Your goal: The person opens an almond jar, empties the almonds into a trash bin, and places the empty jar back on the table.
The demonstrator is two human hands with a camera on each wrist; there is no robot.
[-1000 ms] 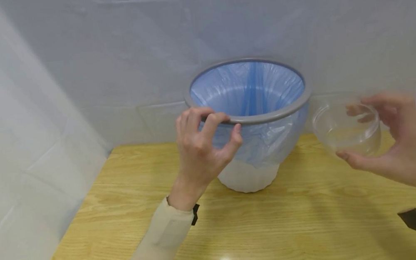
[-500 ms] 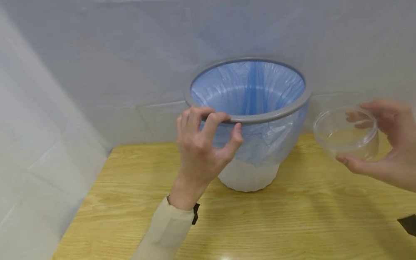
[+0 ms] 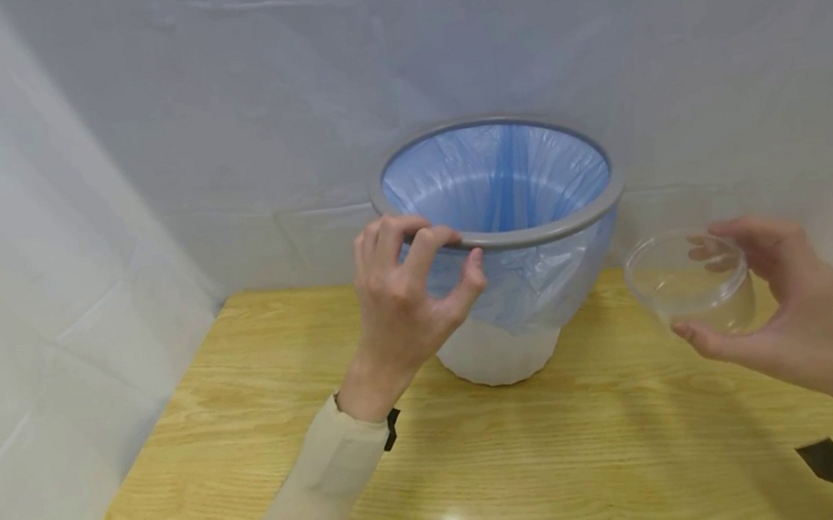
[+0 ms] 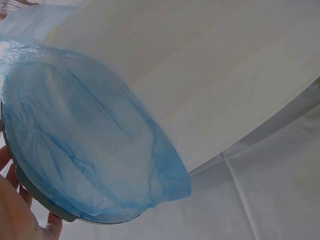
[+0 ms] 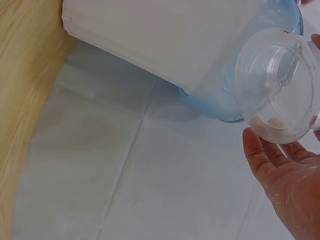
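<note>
A white trash can (image 3: 501,352) with a grey rim ring (image 3: 527,237) stands upright on the wooden table, lined with a blue plastic bag (image 3: 446,173) whose edge is folded down outside. My left hand (image 3: 404,286) grips the front left of the rim, fingers over it and thumb below; the left wrist view shows the fingers (image 4: 12,182) at the ring. To the right of the can, my right hand (image 3: 804,298) holds a clear round plastic bowl (image 3: 691,292) between thumb and fingers. In the right wrist view this bowl (image 5: 277,85) is see-through and overlaps the bag.
The wood-grain table (image 3: 271,475) runs back to pale plastic sheeting (image 3: 258,99) right behind the can. More sheeting (image 3: 32,330) hangs along the left side. Light glares off the table's front.
My right hand has come down slightly with the plastic bowl, which has tilted so its mouth faces further upward. The left hand and trash can have stayed put.
</note>
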